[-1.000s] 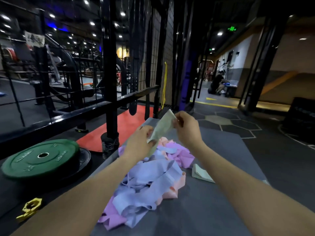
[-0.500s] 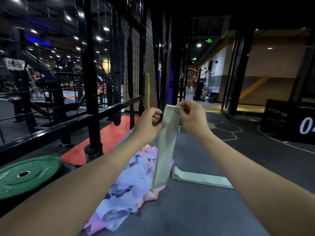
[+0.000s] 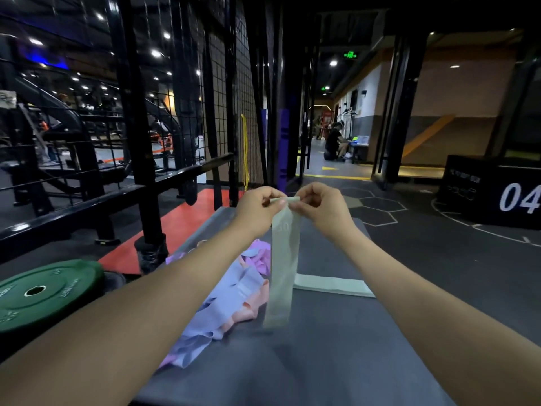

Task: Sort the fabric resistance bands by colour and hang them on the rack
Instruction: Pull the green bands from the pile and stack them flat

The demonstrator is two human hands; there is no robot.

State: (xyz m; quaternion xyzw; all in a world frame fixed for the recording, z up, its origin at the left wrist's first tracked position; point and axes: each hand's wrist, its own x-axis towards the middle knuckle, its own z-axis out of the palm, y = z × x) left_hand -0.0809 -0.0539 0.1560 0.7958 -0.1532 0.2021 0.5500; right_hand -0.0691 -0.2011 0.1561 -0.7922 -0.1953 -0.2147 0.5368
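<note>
Sorting is early, hanging not started as far as I can see. One pale green band [image 3: 333,285] lies flat on the grey bench [image 3: 336,361], right of the pile, which reads as the start of a green group. The mixed pile [image 3: 225,294] of lilac, blue-grey and peach bands sits unsorted on the left half of the bench. No fabric band is visible on the black rack [image 3: 140,142] at far left; only a yellow cord [image 3: 245,153] hangs by the mesh, unclear what it is.

Left hand [image 3: 257,210] and right hand [image 3: 319,209] both pinch the top edge of a second pale green band [image 3: 282,265], thumbs and curled fingers closed on it. It hangs straight down between the hands, lower end at or just above the bench, beside the pile.

Versus half a second back: hands sit closer together on the top edge and the band hangs squarer, less twisted. A second back it was a crumpled fold just over the pile; now it is fully let out. Flat green band and pile look unmoved. Green weight plate [image 3: 44,294] near left, untouched.
</note>
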